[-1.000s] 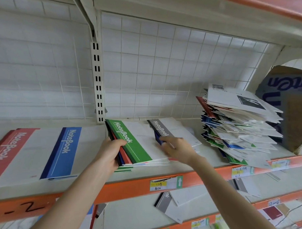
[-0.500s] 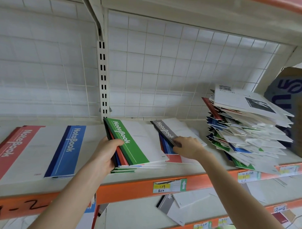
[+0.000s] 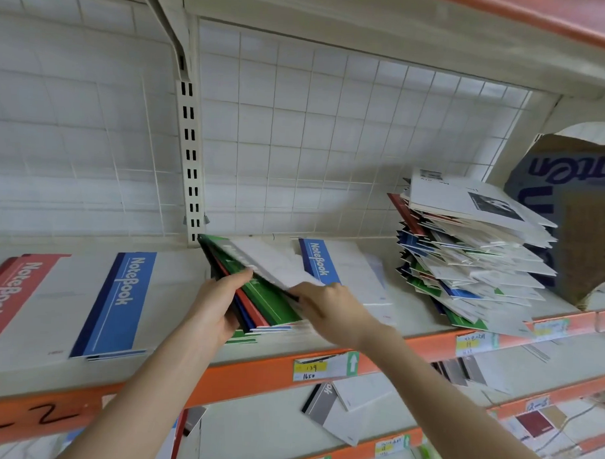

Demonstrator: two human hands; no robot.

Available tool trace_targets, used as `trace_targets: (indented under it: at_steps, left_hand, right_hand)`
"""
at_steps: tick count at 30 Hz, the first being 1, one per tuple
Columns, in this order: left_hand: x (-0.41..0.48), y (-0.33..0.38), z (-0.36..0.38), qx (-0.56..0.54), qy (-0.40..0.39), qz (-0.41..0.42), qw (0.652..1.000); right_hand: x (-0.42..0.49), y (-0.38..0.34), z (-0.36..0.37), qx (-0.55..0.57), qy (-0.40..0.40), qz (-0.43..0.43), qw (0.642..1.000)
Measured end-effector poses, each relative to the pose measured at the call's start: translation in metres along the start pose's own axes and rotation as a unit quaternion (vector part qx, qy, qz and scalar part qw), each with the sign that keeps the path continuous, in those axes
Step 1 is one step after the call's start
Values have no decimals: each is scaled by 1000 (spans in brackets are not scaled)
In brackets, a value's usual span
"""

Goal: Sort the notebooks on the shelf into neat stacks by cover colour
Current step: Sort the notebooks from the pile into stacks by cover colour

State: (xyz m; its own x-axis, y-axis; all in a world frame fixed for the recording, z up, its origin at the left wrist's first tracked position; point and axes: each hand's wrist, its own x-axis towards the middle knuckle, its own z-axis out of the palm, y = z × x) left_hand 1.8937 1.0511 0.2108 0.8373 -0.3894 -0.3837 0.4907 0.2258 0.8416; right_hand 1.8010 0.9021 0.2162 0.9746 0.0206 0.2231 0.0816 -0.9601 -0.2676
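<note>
On the cream metal shelf [image 3: 418,319], my left hand [image 3: 216,308] grips the spine edge of a tilted green-topped bundle of notebooks [image 3: 267,303] near the front lip. My right hand [image 3: 329,305] pinches a white-covered notebook [image 3: 272,262] over it. Bare shelf separates the blue-striped notebook [image 3: 319,260] behind from the leaning messy pile of notebooks [image 3: 464,255] at right.

Bare left hand [image 3: 216,308], bare right hand [image 3: 329,309], bare forearms [image 3: 141,398] reaching into view
</note>
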Motion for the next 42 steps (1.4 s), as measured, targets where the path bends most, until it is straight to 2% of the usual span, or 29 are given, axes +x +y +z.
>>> trace_targets:
  at_steps: [2,4,7,9,11,14,16,18,20,23,24,27,30,33,35,37,39,41,42]
  left_hand:
    - [1,-1,2,-7,10,0,1000]
    - [2,-3,2,3,26,10,1000]
    - [1,-2,-2,37,42,16,998]
    - [-1,-1,-6,58,46,22,997]
    - [-5,0,-10,65,44,23,997]
    - [-8,2,-17,63,42,22,997]
    - [-10,3,-20,64,40,20,997]
    - [-12,5,-21,68,37,19,997]
    - [-15,7,-23,70,34,18,997]
    - [-20,8,-24,68,29,12,997]
    - [-21,8,-24,68,28,8,997]
    - [-24,7,-25,62,21,6,998]
    - [-23,8,-20,48,16,20,999]
    - [-21,8,-12,23,12,32,999]
    - [-21,8,-7,8,1,24,1000]
    - [-18,5,-8,26,6,19,999]
    - [-17,3,-11,38,19,13,999]
    - [-17,3,-14,46,26,8,999]
    - [-18,3,-14,51,25,6,998]
  right_hand:
    - [-5,-20,2,35,15,-62,997]
    - [-7,-21,1,95,-7,-84,992]
    - [-1,7,-3,147,-16,4,989]
    - [4,35,-4,93,-4,113,989]
    - [5,60,-2,28,-39,184,982]
    - [5,82,-1,-21,-125,206,970]
    - [5,87,-3,-6,-124,235,964]
    - [7,88,-3,-42,-109,231,966]
    - [7,90,2,-114,-76,209,968]
    - [3,97,13,-173,16,180,968]
    - [1,101,16,-162,68,172,969]
    - [-3,104,15,-15,225,173,959]
    - [-3,81,10,8,288,65,955]
    - [-8,41,19,42,230,-80,969]
    - [-11,21,30,52,198,-181,962]
    - [-12,11,37,74,166,-239,954]
    - [-12,15,33,126,94,-202,967]
    - [-12,28,21,152,40,-86,984]
    - [-12,39,17,126,29,-21,991]
